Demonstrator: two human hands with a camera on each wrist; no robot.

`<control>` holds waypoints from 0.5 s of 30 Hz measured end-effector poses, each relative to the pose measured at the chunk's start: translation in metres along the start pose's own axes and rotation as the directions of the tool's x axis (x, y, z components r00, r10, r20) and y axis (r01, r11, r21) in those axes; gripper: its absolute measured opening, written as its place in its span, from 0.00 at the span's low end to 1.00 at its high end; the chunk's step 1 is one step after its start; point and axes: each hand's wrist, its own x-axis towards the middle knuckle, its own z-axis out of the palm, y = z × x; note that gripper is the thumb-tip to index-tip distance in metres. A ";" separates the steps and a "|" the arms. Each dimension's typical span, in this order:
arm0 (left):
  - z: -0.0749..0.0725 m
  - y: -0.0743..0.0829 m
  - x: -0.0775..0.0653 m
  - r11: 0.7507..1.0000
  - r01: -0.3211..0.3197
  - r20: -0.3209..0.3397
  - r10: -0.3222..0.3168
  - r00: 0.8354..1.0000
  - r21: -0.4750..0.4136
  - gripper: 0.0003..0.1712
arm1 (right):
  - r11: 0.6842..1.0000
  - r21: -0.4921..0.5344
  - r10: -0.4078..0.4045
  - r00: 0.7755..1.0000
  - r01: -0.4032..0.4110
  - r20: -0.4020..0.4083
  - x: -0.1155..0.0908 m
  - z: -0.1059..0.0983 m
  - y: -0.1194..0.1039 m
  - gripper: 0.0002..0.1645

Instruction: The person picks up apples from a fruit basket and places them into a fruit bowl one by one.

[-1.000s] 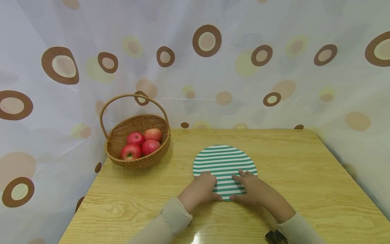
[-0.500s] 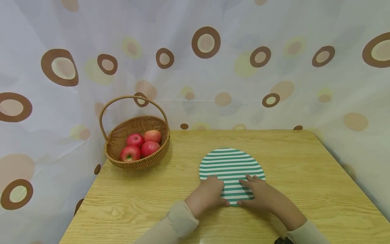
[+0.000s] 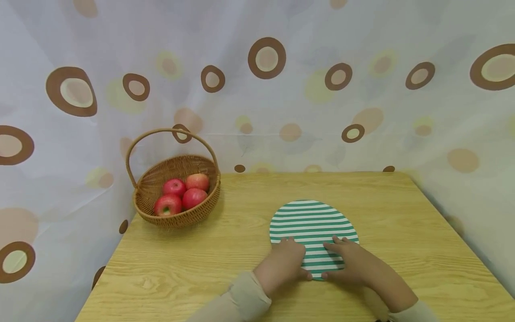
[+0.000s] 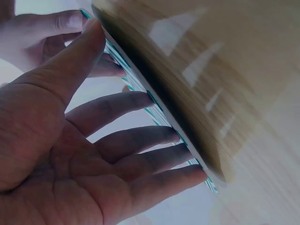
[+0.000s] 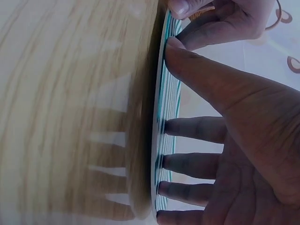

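Observation:
A round, thin placemat (image 3: 314, 219) with green and white stripes lies on the wooden table, right of the basket. My left hand (image 3: 283, 261) rests on its near left part, and my right hand (image 3: 358, 264) on its near right part. In the left wrist view the fingertips (image 4: 171, 135) touch the striped top, fingers extended and spread. The right wrist view shows the right fingers (image 5: 192, 161) spread in the same way, tips down on the mat. Both thumbs are at the near rim, their tips close together.
A wicker basket (image 3: 201, 213) with a tall handle stands at the back left, holding several red apples (image 3: 168, 205). A spotted curtain (image 3: 241, 107) surrounds the table (image 3: 181, 264) at the back and sides.
The placemat has slid to the right and toward me, both hands moving along with it and keeping their positions on it. The basket has shifted slightly in view along with the whole background.

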 end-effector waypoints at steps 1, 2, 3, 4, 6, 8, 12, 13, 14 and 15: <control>0.000 0.002 0.000 1.000 0.008 0.009 -0.008 1.000 -0.002 0.32 | 1.000 -0.001 0.003 1.000 -0.003 0.001 -0.001 0.000 0.001 0.54; 0.001 0.004 0.001 1.000 0.012 0.014 -0.012 1.000 -0.002 0.32 | 1.000 -0.004 0.004 1.000 -0.004 0.000 -0.002 -0.001 0.003 0.54; 0.001 0.006 0.002 1.000 0.015 0.017 -0.015 1.000 0.004 0.32 | 1.000 -0.006 0.005 1.000 -0.005 -0.001 -0.002 -0.002 0.004 0.54; 0.001 0.007 0.002 1.000 0.016 0.018 -0.016 1.000 0.005 0.32 | 1.000 -0.005 0.009 1.000 -0.009 -0.001 -0.003 -0.003 0.005 0.54; 0.001 0.009 0.003 1.000 0.011 0.014 -0.011 1.000 0.012 0.31 | 1.000 -0.006 0.009 1.000 -0.009 -0.002 -0.004 -0.004 0.006 0.54; 0.002 0.011 0.004 1.000 0.002 0.007 -0.002 1.000 0.015 0.31 | 1.000 -0.001 0.016 1.000 -0.016 0.000 -0.005 -0.006 0.006 0.54; 0.005 0.013 0.005 1.000 -0.002 0.009 0.002 1.000 0.017 0.33 | 0.999 0.014 0.038 0.999 -0.038 0.011 -0.008 -0.008 0.005 0.54; 0.005 0.013 0.005 1.000 0.000 0.012 0.000 1.000 0.017 0.33 | 0.999 0.016 0.044 0.999 -0.044 0.013 -0.009 -0.008 0.005 0.54; 0.005 0.014 0.004 1.000 0.003 0.018 -0.003 1.000 0.017 0.34 | 0.999 0.018 0.046 0.999 -0.046 0.014 -0.010 -0.007 0.004 0.54; 0.005 0.014 0.004 1.000 0.004 0.019 -0.004 1.000 0.017 0.34 | 0.999 0.017 0.048 0.999 -0.048 0.014 -0.010 -0.006 0.004 0.54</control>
